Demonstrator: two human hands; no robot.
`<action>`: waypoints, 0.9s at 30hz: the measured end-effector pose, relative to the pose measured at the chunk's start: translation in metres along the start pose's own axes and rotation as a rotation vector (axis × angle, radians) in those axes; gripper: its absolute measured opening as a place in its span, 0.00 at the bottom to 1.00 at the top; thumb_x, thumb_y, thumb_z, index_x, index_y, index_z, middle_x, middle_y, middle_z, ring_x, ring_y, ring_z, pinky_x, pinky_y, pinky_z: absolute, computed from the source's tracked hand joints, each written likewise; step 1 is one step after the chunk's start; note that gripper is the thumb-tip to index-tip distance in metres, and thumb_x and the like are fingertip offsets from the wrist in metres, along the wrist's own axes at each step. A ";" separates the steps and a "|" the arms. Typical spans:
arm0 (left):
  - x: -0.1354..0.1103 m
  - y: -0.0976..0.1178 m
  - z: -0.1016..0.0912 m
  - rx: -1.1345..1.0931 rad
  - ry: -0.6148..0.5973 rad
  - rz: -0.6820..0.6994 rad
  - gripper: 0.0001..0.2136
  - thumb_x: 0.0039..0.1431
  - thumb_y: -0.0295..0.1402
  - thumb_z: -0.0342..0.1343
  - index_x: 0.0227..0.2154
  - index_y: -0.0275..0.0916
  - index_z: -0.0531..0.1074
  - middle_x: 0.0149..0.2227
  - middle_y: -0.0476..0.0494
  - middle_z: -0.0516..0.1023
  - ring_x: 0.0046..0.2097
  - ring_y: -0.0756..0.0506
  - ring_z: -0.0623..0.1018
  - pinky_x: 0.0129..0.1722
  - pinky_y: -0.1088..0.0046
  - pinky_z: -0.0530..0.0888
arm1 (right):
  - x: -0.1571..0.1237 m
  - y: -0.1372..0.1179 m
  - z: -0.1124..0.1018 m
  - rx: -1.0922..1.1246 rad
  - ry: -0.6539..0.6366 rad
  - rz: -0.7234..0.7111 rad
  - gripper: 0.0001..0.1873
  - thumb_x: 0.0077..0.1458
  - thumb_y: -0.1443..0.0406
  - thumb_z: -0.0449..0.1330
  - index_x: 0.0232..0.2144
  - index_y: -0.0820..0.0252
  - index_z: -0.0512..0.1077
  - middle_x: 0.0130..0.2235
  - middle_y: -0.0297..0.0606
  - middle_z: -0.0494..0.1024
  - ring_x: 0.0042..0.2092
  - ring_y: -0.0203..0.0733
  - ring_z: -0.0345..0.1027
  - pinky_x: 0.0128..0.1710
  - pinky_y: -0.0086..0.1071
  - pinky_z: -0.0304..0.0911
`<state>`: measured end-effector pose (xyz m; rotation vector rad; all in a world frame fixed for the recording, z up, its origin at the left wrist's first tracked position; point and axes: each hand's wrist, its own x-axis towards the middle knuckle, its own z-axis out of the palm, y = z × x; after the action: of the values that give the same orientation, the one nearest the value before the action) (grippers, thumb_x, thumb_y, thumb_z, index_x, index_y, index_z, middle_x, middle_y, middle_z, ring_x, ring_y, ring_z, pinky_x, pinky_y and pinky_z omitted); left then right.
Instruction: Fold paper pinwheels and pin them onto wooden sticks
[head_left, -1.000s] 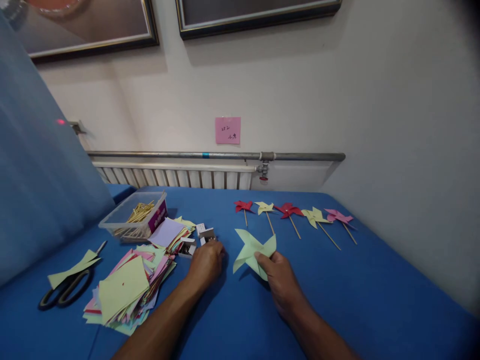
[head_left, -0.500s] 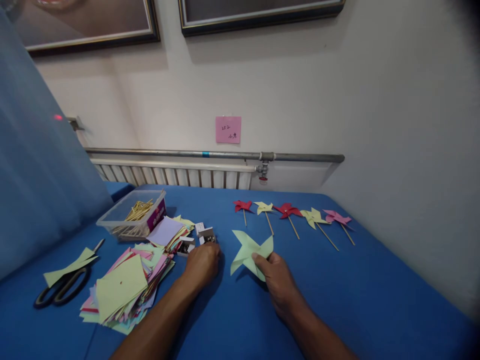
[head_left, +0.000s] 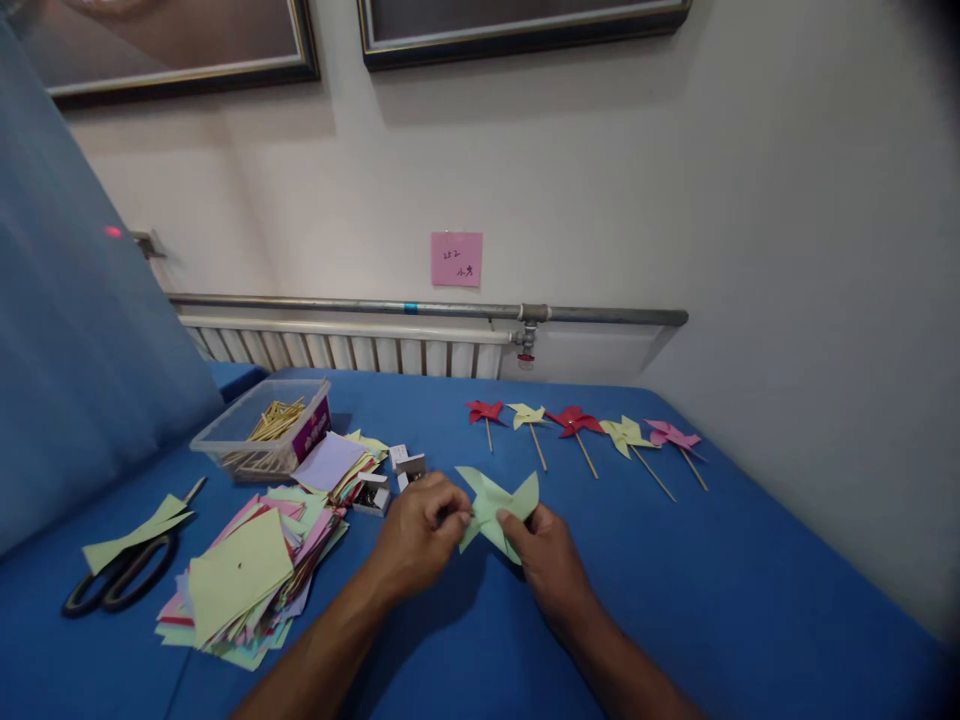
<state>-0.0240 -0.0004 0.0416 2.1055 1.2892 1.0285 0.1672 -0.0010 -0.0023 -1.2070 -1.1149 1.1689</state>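
Observation:
A pale green paper pinwheel [head_left: 491, 503] is pinched by my right hand [head_left: 553, 560], thumb pressed over its middle and fingers behind it. My left hand [head_left: 424, 530] is closed in a pinch at the pinwheel's left blades; whatever its fingertips hold is too small to make out. Just behind that hand stand small white open boxes [head_left: 371, 493] with little dark metallic pieces inside. One box [head_left: 411, 466] is partly covered by my left hand.
Left lie a stack of coloured paper squares [head_left: 240, 575], black-handled scissors [head_left: 139, 575] under a folded paper strip, and a clear tub [head_left: 217, 445] of wooden sticks. Several finished pinwheels on sticks, including a red pinwheel [head_left: 574, 420], line the back right of the blue table [head_left: 720, 600].
My left hand has moved from the small white boxes rightward to the pinwheel's edge. The green pinwheel in my right hand has shifted slightly left.

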 end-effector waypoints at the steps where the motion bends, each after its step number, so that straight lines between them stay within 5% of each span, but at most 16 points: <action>1: -0.002 0.005 0.002 -0.012 -0.002 0.027 0.08 0.61 0.28 0.54 0.28 0.41 0.74 0.32 0.47 0.76 0.37 0.46 0.75 0.40 0.69 0.67 | -0.002 0.000 0.002 -0.010 -0.011 -0.016 0.21 0.50 0.52 0.71 0.39 0.61 0.83 0.36 0.41 0.87 0.35 0.49 0.77 0.35 0.36 0.69; 12: -0.003 0.012 0.002 -0.024 -0.049 0.013 0.08 0.62 0.27 0.56 0.29 0.42 0.78 0.36 0.47 0.78 0.42 0.45 0.76 0.46 0.66 0.66 | -0.015 -0.012 0.013 0.009 -0.114 -0.061 0.22 0.53 0.51 0.69 0.43 0.61 0.83 0.39 0.42 0.86 0.38 0.49 0.75 0.39 0.37 0.69; 27: -0.002 0.005 0.006 -0.258 -0.081 -0.019 0.06 0.59 0.29 0.56 0.26 0.39 0.73 0.33 0.49 0.72 0.37 0.47 0.73 0.39 0.70 0.67 | -0.014 -0.010 0.010 0.002 -0.180 -0.071 0.24 0.53 0.46 0.69 0.36 0.62 0.80 0.31 0.36 0.78 0.32 0.41 0.65 0.34 0.33 0.62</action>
<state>-0.0170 -0.0043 0.0408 1.9156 1.0732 1.0304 0.1568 -0.0146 0.0085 -1.0681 -1.2803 1.2424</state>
